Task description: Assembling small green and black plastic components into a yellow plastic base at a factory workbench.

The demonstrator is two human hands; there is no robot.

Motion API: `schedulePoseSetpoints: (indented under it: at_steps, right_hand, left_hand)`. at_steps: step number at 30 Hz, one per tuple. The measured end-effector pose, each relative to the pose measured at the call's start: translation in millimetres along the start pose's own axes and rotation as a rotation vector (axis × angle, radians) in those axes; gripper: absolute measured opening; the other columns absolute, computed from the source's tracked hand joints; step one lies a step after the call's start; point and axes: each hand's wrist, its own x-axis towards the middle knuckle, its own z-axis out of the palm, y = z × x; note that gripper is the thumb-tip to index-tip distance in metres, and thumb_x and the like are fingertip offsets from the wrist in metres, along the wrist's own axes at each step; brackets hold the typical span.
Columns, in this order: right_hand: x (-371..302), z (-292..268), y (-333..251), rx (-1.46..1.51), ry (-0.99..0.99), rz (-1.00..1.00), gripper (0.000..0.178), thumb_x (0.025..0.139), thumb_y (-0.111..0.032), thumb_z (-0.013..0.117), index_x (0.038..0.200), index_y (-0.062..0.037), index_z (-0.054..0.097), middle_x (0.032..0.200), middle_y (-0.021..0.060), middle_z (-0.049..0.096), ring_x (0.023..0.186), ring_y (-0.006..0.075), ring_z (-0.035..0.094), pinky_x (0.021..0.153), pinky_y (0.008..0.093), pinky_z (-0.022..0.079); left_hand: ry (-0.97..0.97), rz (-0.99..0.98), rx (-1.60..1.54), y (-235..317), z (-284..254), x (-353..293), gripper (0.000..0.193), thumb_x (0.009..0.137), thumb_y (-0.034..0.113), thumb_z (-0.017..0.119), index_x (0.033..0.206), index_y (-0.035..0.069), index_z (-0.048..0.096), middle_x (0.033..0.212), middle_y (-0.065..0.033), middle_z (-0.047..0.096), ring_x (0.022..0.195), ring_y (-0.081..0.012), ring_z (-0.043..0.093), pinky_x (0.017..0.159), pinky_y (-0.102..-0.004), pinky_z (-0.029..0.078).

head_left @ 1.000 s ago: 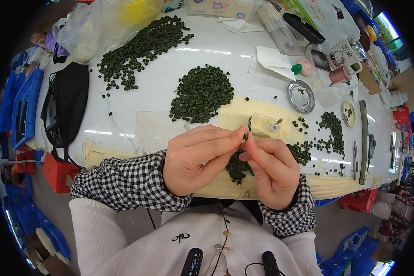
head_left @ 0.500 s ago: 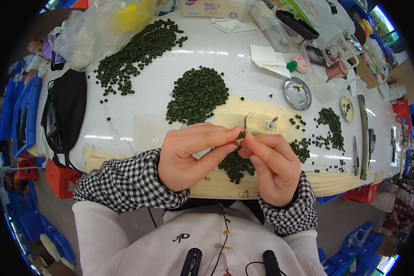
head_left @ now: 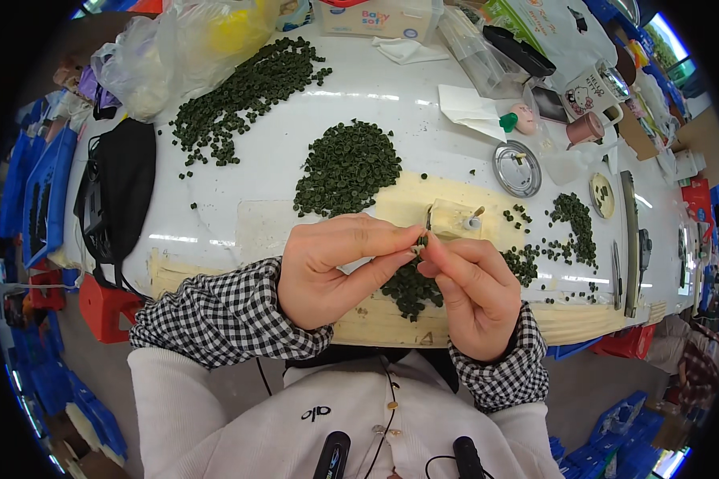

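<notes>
My left hand [head_left: 335, 267] pinches a small dark green round part [head_left: 422, 239] between thumb and forefinger. The fingertips of my right hand [head_left: 479, 291] meet it from the other side, also closed on the part, which is mostly covered by fingers. Just beyond the fingertips stands a pale block [head_left: 453, 221] with a thin upright metal strip and a white peg. Under and between my hands lies a heap of dark green parts [head_left: 411, 295]. A larger heap of cup-shaped green parts [head_left: 347, 168] is beyond my left hand.
More green parts [head_left: 244, 88] spread at the far left, and small ones [head_left: 574, 227] to the right. A round metal lid [head_left: 517, 169], tweezers [head_left: 616, 275] and a mug [head_left: 589, 94] are on the right. A black bag [head_left: 120, 191] lies at the left edge.
Both hands stay almost in place, still pinching the small part; the fingertips have shifted slightly. The whole view has moved a little.
</notes>
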Motion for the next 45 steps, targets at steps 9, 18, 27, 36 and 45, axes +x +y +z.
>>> schedulePoseSetpoints:
  at_steps: [9, 18, 27, 36, 45]
  right_hand:
    - [0.4, -0.2, -1.2, -0.001, 0.002, -0.008, 0.040, 0.082, 0.007, 0.063, 0.121, -0.0003, 0.062, 0.099, 0.0116, 0.061, 0.085, 0.0210, 0.061, 0.074, 0.0261, 0.050]
    - [0.0, 0.4, -1.3, -0.002, 0.004, -0.003, 0.039, 0.082, 0.006, 0.064, 0.121, -0.0003, 0.063, 0.098, 0.0117, 0.061, 0.084, 0.0211, 0.061, 0.073, 0.0263, 0.050]
    - [-0.3, 1.9, -0.3, -0.012, 0.002, -0.012, 0.038, 0.081, 0.007, 0.064, 0.118, -0.0003, 0.064, 0.097, 0.0114, 0.061, 0.081, 0.0206, 0.061, 0.071, 0.0258, 0.050]
    - [-0.5, 2.2, -0.3, -0.020, 0.006, -0.018, 0.038, 0.081, 0.007, 0.064, 0.118, 0.0000, 0.064, 0.096, 0.0114, 0.061, 0.080, 0.0201, 0.061, 0.069, 0.0252, 0.049]
    - [-0.6, 3.4, -0.2, -0.008, 0.006, -0.017, 0.038, 0.081, 0.007, 0.063, 0.118, 0.0002, 0.064, 0.096, 0.0108, 0.061, 0.079, 0.0194, 0.060, 0.069, 0.0250, 0.049]
  left_hand:
    - [-0.010, 0.021, 0.027, 2.1, -1.4, 1.9, 0.033, 0.082, -0.008, 0.064, 0.114, -0.002, 0.065, 0.093, -0.0145, 0.070, 0.080, -0.0216, 0.067, 0.073, -0.0284, 0.050]
    - [0.022, -0.024, -0.020, -2.2, 0.5, -0.7, 0.028, 0.083, -0.006, 0.065, 0.111, -0.003, 0.066, 0.093, -0.0137, 0.070, 0.082, -0.0189, 0.067, 0.072, -0.0264, 0.051]
    - [-0.017, -0.155, -0.142, 2.7, -3.7, -1.6, 0.026, 0.082, -0.012, 0.063, 0.107, -0.005, 0.065, 0.095, -0.0151, 0.068, 0.085, -0.0178, 0.064, 0.076, -0.0267, 0.050]
    - [0.000, -0.139, -0.147, 2.4, -2.1, -1.1, 0.026, 0.082, -0.012, 0.064, 0.106, -0.005, 0.065, 0.094, -0.0145, 0.067, 0.084, -0.0167, 0.064, 0.074, -0.0258, 0.049]
    - [0.029, -0.132, -0.138, 1.1, -1.6, -2.1, 0.022, 0.085, -0.004, 0.065, 0.107, -0.001, 0.067, 0.092, -0.0130, 0.069, 0.084, -0.0155, 0.067, 0.076, -0.0248, 0.053]
